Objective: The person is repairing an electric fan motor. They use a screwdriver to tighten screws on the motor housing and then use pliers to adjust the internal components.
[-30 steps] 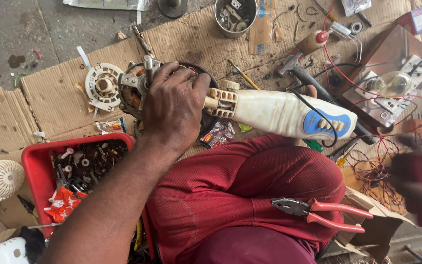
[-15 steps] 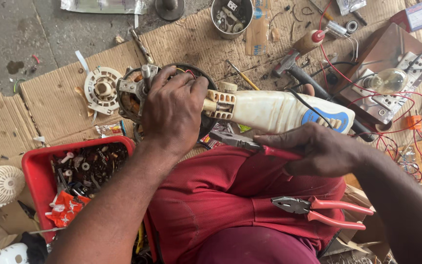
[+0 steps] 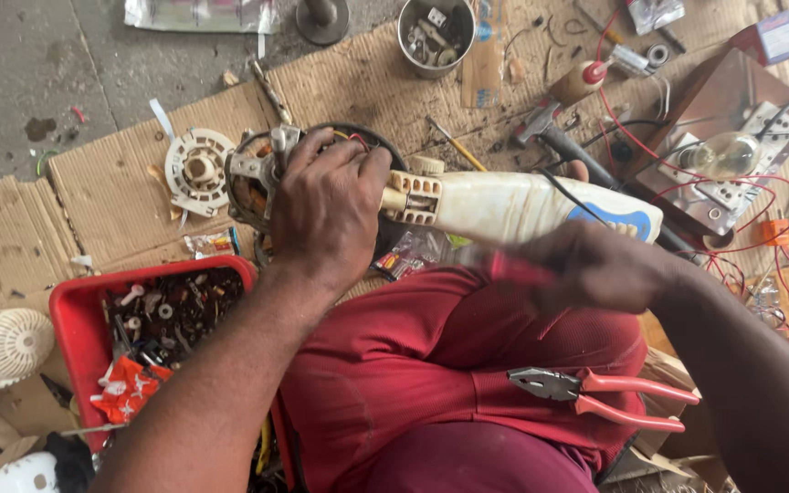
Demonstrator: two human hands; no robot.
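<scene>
My left hand (image 3: pixel 326 205) presses down over a round fan motor (image 3: pixel 257 173) with copper windings, holding it on the cardboard. A white plastic fan housing (image 3: pixel 513 205) with a blue patch sticks out to the right of the motor. My right hand (image 3: pixel 595 265), blurred by motion, grips a red-handled tool (image 3: pixel 513 267), probably a screwdriver, just below that housing and above my red-trousered lap. Its tip points left toward the motor.
Red-handled pliers (image 3: pixel 609 397) lie on my thigh. A red tray (image 3: pixel 79 315) of small parts sits at left, a white motor cover (image 3: pixel 195 171) beside the motor. A tin of parts (image 3: pixel 436 35), a hammer (image 3: pixel 550 128), and a wired board with a bulb (image 3: pixel 732 155) lie beyond.
My right hand came into view from the right, took a red-handled tool near the lap and is now moving it leftward. The left hand stays on the motor.
</scene>
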